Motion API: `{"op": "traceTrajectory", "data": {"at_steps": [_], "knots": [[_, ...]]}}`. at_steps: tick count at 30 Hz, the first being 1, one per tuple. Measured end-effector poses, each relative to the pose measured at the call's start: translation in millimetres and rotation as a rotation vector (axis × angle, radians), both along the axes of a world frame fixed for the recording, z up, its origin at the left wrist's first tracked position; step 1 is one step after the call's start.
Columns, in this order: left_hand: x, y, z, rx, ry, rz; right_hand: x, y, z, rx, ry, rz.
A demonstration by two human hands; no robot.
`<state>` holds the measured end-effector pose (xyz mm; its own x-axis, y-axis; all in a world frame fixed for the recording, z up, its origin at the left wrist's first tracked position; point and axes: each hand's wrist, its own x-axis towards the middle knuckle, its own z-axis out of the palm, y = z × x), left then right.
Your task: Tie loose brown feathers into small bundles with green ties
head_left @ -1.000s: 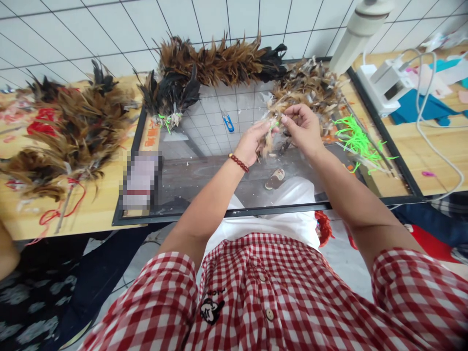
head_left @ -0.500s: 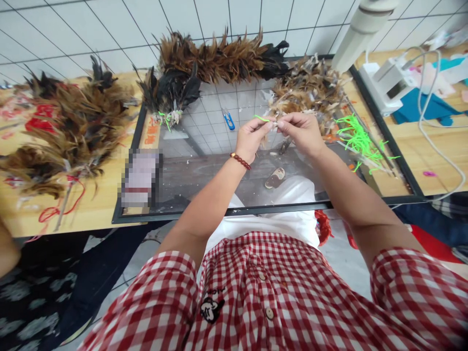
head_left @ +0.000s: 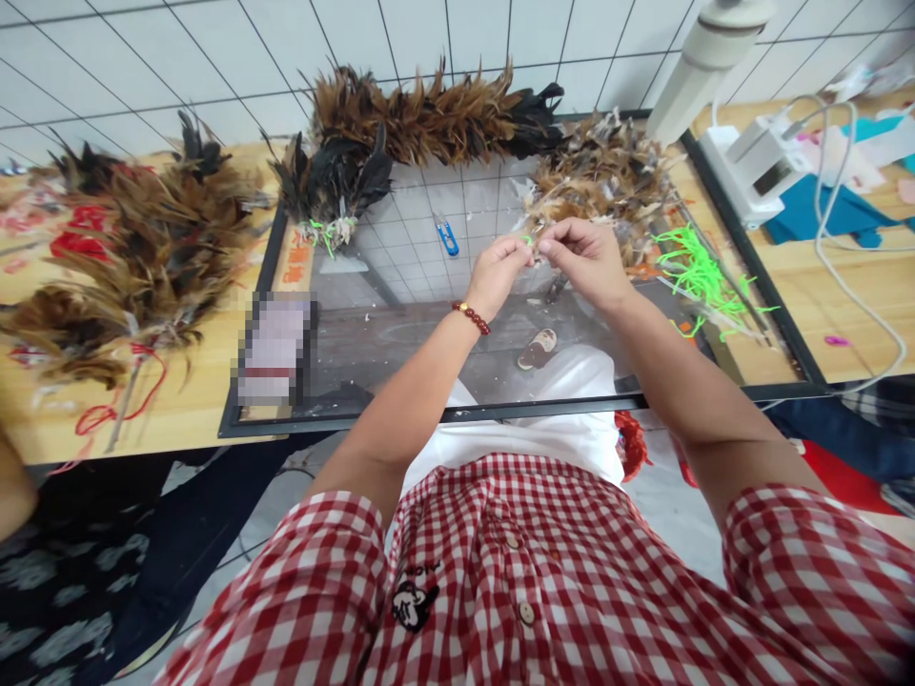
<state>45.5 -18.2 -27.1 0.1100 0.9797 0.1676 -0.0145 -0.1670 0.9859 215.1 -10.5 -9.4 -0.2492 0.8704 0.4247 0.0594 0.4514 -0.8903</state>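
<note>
Above the framed glass panel (head_left: 400,353), my left hand (head_left: 498,272) and my right hand (head_left: 589,262) meet fingertip to fingertip. A short bit of bright green string (head_left: 528,239) shows at my left fingertips, which are pinched on it. My right thumb and index finger close at the same spot, on what looks like the quill ends of small feathers, mostly hidden by the fingers. Just beyond my right hand lies a heap of loose brown feathers (head_left: 600,181). Cut green strings (head_left: 697,267) are piled to its right.
Blue thread snips (head_left: 448,236) lie on the glass. A long feather strip (head_left: 429,119) runs along the wall, with a dark feather bunch (head_left: 335,181) at left. More feathers (head_left: 164,219) lie far left. A phone (head_left: 275,348), power strip (head_left: 743,171) and white cable (head_left: 833,210) flank the panel.
The green string stuck out left past my left fingers; now only a small bit shows at the fingertips. My left hand has shifted slightly, and my right fingers are a little more spread.
</note>
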Motion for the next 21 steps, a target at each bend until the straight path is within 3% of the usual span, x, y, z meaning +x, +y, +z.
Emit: {"op": "traceTrajectory", "data": {"at_steps": [5,11,15,21], "knots": [[3,-3,6.6,-0.083,0.002,-0.013,2,3,-5.4,-0.012,-0.018,0.074],[3,-8,11.3,-0.103,0.143,-0.034,4,7,-12.0,0.054,-0.017,-0.056],[0,-11,13.4,-0.029,0.313,-0.092,5,6,-12.0,0.124,-0.072,-0.089],[0,-8,1.6,0.109,0.466,-0.156,7,6,-12.1,0.040,-0.054,-0.026]]}}
